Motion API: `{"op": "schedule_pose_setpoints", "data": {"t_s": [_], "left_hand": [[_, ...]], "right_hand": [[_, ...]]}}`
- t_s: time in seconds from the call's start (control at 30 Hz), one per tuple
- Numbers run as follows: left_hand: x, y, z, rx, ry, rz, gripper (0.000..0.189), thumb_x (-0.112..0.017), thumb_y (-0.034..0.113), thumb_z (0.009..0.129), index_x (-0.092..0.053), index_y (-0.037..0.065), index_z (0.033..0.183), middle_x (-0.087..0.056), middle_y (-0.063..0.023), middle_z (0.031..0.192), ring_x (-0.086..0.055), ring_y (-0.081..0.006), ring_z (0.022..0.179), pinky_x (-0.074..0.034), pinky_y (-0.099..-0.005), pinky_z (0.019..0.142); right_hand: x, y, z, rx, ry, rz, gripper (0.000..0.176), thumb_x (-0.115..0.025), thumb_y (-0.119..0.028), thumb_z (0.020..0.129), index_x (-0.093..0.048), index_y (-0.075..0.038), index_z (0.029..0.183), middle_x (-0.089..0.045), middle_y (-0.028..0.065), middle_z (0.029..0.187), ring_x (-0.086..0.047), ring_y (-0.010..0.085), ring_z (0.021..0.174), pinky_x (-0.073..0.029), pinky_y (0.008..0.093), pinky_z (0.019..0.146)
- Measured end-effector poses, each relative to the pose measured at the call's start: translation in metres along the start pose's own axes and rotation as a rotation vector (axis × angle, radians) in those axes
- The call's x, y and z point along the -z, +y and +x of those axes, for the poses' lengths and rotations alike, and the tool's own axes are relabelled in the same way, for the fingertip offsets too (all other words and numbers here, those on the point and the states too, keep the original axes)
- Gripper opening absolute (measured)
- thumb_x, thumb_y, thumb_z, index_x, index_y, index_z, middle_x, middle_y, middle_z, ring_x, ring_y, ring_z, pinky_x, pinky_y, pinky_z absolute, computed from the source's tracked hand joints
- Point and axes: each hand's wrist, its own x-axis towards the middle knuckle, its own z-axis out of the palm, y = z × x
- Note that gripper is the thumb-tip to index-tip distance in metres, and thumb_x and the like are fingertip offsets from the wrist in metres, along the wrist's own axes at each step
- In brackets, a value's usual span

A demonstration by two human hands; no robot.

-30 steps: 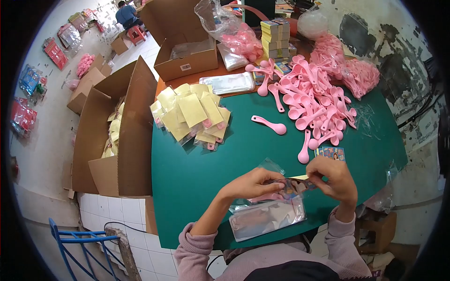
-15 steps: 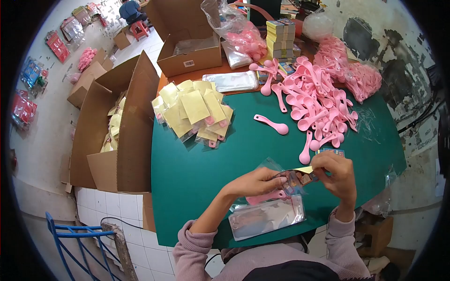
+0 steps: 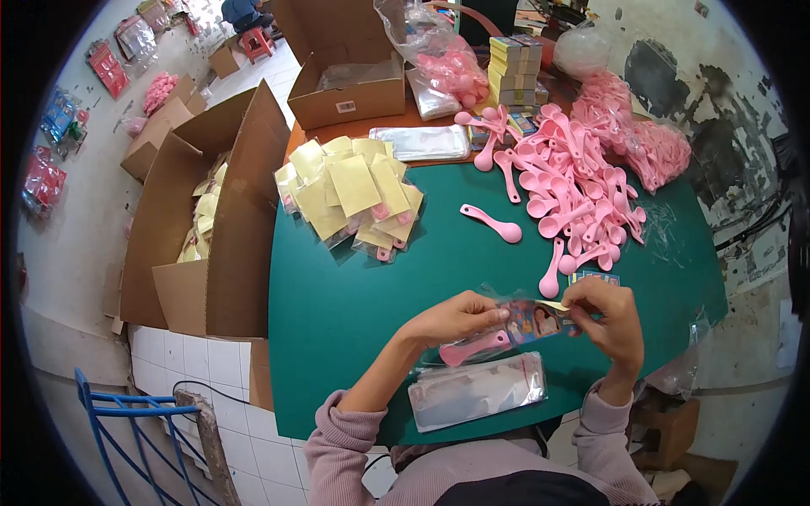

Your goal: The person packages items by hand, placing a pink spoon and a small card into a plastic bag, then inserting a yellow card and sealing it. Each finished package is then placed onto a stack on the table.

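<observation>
My left hand (image 3: 462, 319) pinches a clear plastic bag at its edge; a pink spoon (image 3: 475, 347) lies in the bag below the fingers. Between my hands a printed card (image 3: 531, 322) shows its colourful face, partly in the bag. My right hand (image 3: 606, 316) grips the card's right end, where a yellow edge shows. Just below lies a stack of clear bags (image 3: 477, 393). More printed cards (image 3: 595, 277) rest behind my right hand, partly covered by it. A single spoon (image 3: 491, 223) lies farther up the table.
Packed bags with yellow cards (image 3: 354, 185) lie at the table's left. A heap of pink spoons (image 3: 574, 173) fills the back right. Card stacks (image 3: 513, 72) stand behind. An open carton (image 3: 240, 202) is left of the green table (image 3: 337, 295). Far back, a person (image 3: 242, 13) sits.
The card between my hands now shows more of its printed face and lies flatter. My left hand has shifted slightly left. The whole view has moved a little.
</observation>
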Motion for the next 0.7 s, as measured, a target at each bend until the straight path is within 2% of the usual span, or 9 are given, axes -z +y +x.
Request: {"op": "schedule_pose_setpoints", "data": {"t_s": [0.13,0.33,0.4,0.43,0.5,0.53,0.6,0.63,0.7], "left_hand": [[-0.007,0.008,-0.003,-0.042,-0.017,-0.059,0.035,-0.052,0.031,0.09,-0.064,-0.001,0.094,-0.039,0.0082,0.057,-0.027,-0.0013,0.051,-0.021,-0.021,0.043],[-0.014,0.007,-0.001,-0.16,-0.07,0.042,0.034,-0.052,0.029,0.09,-0.062,-0.002,0.101,-0.045,0.0056,0.064,-0.03,-0.0028,0.054,-0.026,-0.0208,0.045],[-0.016,0.005,0.001,-0.304,-0.034,0.088,0.035,-0.051,0.029,0.09,-0.057,0.004,0.114,-0.055,-0.0008,0.074,-0.045,-0.0072,0.064,-0.04,-0.0238,0.059],[-0.016,0.01,-0.001,-0.306,-0.033,0.087,0.035,-0.051,0.029,0.09,-0.057,0.004,0.114,-0.055,-0.0008,0.074,-0.045,-0.0072,0.064,-0.04,-0.0238,0.059],[-0.018,0.024,-0.007,-0.103,-0.009,0.186,0.055,-0.052,0.032,0.089,-0.035,0.004,0.133,-0.062,-0.01,0.086,-0.055,-0.0142,0.074,-0.045,-0.0277,0.07],[-0.018,0.013,-0.003,-0.104,-0.005,0.187,0.055,-0.052,0.032,0.089,-0.035,0.004,0.133,-0.062,-0.01,0.086,-0.055,-0.0142,0.074,-0.045,-0.0277,0.07],[-0.02,-0.006,0.007,-0.427,0.239,0.459,0.066,-0.055,0.032,0.087,-0.023,0.004,0.138,-0.064,-0.0114,0.083,-0.059,-0.0157,0.07,-0.046,-0.0307,0.068],[-0.021,-0.002,0.005,-0.427,0.239,0.46,0.066,-0.055,0.032,0.087,-0.023,0.004,0.138,-0.064,-0.0114,0.083,-0.059,-0.0157,0.07,-0.046,-0.0307,0.068],[-0.024,0.012,-0.005,-0.008,0.289,0.625,0.07,-0.056,0.032,0.086,-0.019,0.006,0.139,-0.063,-0.014,0.082,-0.06,-0.0183,0.068,-0.046,-0.0317,0.068]], "right_hand": [[0.007,0.0,0.008,0.008,-0.108,-0.073,0.017,-0.06,0.01,0.069,-0.058,0.0,0.083,-0.057,0.0072,0.073,-0.059,0.0143,0.059,-0.046,0.0245,0.05],[-0.009,-0.003,0.013,0.123,-0.216,-0.132,0.016,-0.064,0.002,0.07,-0.059,-0.002,0.085,-0.057,0.0097,0.072,-0.058,0.0184,0.059,-0.045,0.0269,0.053],[-0.013,-0.001,0.016,0.066,-0.333,-0.14,0.019,-0.065,-0.006,0.071,-0.058,-0.002,0.088,-0.057,0.0102,0.072,-0.057,0.0212,0.061,-0.045,0.0291,0.055],[-0.015,0.0,0.018,0.067,-0.334,-0.142,0.019,-0.065,-0.006,0.071,-0.058,-0.002,0.088,-0.057,0.0102,0.072,-0.057,0.0212,0.061,-0.045,0.0291,0.055],[-0.018,0.005,0.023,0.015,-0.454,-0.203,0.022,-0.064,-0.008,0.071,-0.058,-0.002,0.091,-0.058,0.0098,0.072,-0.057,0.0225,0.063,-0.045,0.0305,0.056],[-0.022,0.009,0.025,0.018,-0.455,-0.204,0.022,-0.064,-0.008,0.071,-0.058,-0.002,0.091,-0.058,0.0098,0.072,-0.057,0.0225,0.063,-0.045,0.0305,0.056],[-0.033,0.02,0.027,0.215,-0.349,-0.139,0.021,-0.063,-0.008,0.071,-0.058,-0.001,0.09,-0.058,0.0112,0.072,-0.058,0.0211,0.063,-0.045,0.0297,0.057],[-0.034,0.024,0.028,0.216,-0.349,-0.138,0.021,-0.063,-0.008,0.071,-0.058,-0.001,0.09,-0.058,0.0112,0.072,-0.058,0.0211,0.063,-0.045,0.0297,0.057],[-0.034,0.034,0.031,0.04,-0.476,0.013,0.019,-0.064,-0.003,0.07,-0.059,-0.001,0.088,-0.059,0.0101,0.072,-0.06,0.0163,0.065,-0.046,0.0277,0.059]]}}
